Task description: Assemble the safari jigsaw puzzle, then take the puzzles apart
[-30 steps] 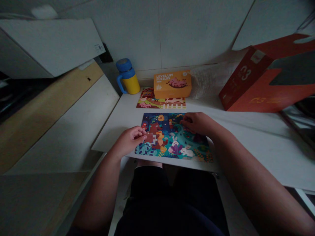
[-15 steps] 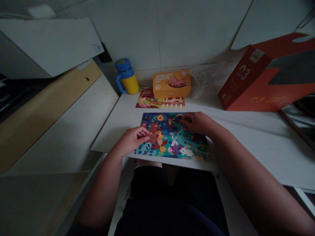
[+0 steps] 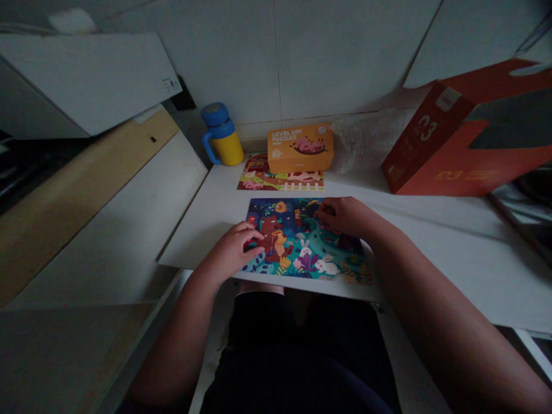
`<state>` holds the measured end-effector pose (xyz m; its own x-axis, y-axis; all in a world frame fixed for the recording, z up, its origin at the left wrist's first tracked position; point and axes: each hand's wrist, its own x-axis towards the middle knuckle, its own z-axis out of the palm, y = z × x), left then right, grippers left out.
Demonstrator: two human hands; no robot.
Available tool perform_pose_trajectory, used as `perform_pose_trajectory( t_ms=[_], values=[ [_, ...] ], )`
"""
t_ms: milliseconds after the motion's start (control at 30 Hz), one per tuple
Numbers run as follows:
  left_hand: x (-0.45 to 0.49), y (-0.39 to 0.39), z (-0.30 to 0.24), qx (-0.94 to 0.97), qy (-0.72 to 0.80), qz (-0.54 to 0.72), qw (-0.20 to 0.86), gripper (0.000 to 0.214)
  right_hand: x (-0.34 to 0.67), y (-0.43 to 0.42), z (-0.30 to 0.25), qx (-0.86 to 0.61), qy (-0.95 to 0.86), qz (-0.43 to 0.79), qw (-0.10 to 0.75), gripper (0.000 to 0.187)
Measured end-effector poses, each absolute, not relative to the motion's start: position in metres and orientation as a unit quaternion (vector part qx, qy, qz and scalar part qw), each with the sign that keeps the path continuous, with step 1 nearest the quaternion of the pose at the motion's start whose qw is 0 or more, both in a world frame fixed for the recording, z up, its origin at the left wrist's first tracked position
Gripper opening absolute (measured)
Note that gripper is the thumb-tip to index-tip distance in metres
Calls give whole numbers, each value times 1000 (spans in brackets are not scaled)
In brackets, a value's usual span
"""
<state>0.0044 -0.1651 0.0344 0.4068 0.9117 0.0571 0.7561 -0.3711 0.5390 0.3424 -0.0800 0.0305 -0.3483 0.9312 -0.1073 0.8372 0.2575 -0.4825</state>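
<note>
A jigsaw puzzle [image 3: 317,237] with a dark blue and green forest scene lies flat near the table's front edge. It shows a bear, a fox and white rabbits. At its left edge rests my left hand [image 3: 236,248], fingers stretched out and apart over the bear's side, holding nothing. Over the upper right part is my right hand [image 3: 340,213], its fingers curled together at the puzzle's surface. Whatever may be between those fingertips is hidden. The right hand and forearm cover part of the puzzle's right side.
Behind the puzzle, an orange puzzle box [image 3: 301,148] stands on a farm picture [image 3: 254,181]. A blue and yellow flask [image 3: 225,138] is at the back left, bubble wrap [image 3: 366,141] and a red box [image 3: 457,144] at the right. White panels [image 3: 107,218] border the left side.
My left hand has opened from loosely curled, its fingers now extended flat on the puzzle's left edge. My right hand has barely moved.
</note>
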Motion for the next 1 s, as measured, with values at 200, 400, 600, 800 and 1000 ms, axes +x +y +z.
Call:
perform_pose_trajectory(
  t_ms=[200,400,600,800,1000],
  values=[
    [22,-193,28,852,485,145,134,31,342,-80,32,-560,-793,219,96,25],
    [36,-218,23,852,508,96,76,47,341,-81,32,-560,-789,231,101,25],
    [45,-231,14,860,502,70,58,78,340,-83,33,-560,-788,235,105,24],
    [55,-218,12,850,521,35,62,74,342,-82,31,-545,-802,221,105,25],
    [64,-193,9,843,535,31,42,73,342,-83,31,-544,-800,226,111,25]
  ],
)
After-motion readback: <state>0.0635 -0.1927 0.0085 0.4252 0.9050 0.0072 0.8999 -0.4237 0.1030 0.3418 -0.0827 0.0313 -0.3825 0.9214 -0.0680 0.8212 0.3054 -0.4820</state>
